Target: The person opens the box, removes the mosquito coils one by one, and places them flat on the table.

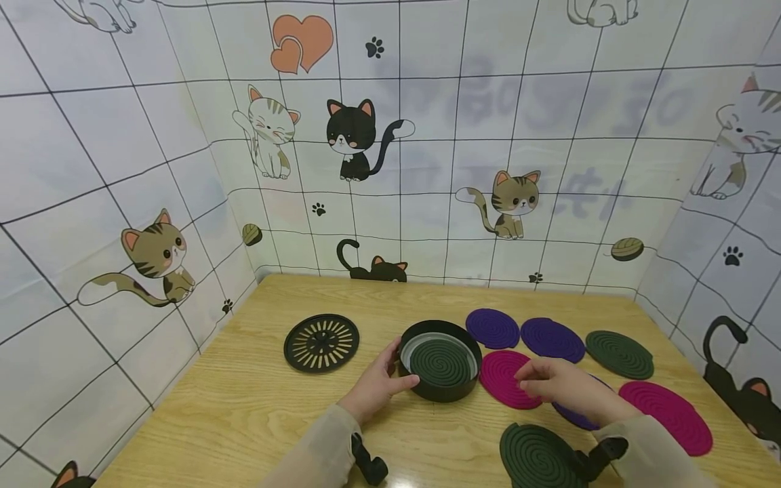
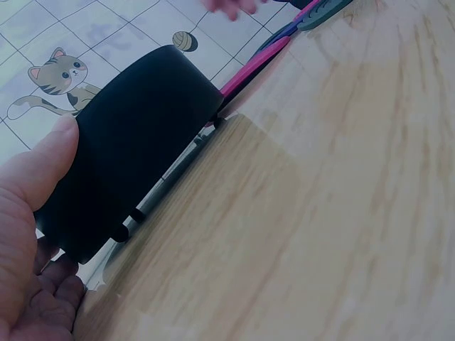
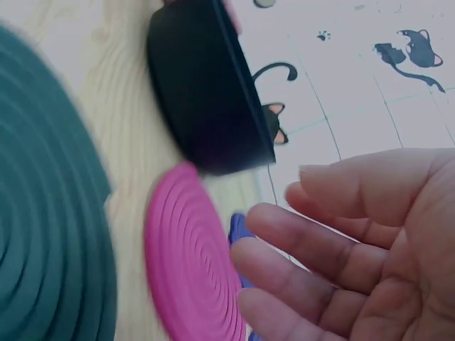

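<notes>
My left hand holds the side of a round black mosquito coil holder, thumb in front and fingers behind. Inside the holder lies a dark green mosquito coil, ringed by a grey lining. In the left wrist view, small feet show beneath the holder. My right hand hovers with loosely bent fingers over the right edge of a pink coil. Nothing shows between those fingers in the right wrist view, where the palm is turned partly toward the camera.
A black slotted lid lies left of the holder. Purple coils, a green coil and another pink coil spread to the right. One green coil lies near the front. Patterned cloth walls surround the wooden table.
</notes>
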The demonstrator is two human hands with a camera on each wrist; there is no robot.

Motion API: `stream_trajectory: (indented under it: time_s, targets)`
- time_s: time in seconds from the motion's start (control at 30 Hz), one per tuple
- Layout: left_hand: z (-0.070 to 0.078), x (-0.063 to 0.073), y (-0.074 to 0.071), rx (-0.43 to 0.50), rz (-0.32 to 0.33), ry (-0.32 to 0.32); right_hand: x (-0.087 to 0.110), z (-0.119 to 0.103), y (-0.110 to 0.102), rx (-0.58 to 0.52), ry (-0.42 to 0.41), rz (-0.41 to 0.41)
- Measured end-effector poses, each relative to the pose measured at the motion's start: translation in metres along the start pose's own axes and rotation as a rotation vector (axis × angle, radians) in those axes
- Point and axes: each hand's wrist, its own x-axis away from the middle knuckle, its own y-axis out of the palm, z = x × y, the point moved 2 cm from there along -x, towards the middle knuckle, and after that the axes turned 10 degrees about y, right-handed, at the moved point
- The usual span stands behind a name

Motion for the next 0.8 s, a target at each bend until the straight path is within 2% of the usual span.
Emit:
stream_trajectory:
  time_s: [0.27,0.47,0.8]
  targets:
    - [0.003,0.001,0.001,0.025,0.005,0.008,-0.029,-0.035,0.020,-0.125,-0.017,0.128]
    - [0.001,0.000,0.000,0.022,0.001,0.001,-0.056,-0.056,0.038,-0.193,-0.033,0.187]
    - [-0.002,-0.001,0.001,0.026,0.005,-0.008,-0.087,-0.071,0.064,-0.213,0.043,0.271]
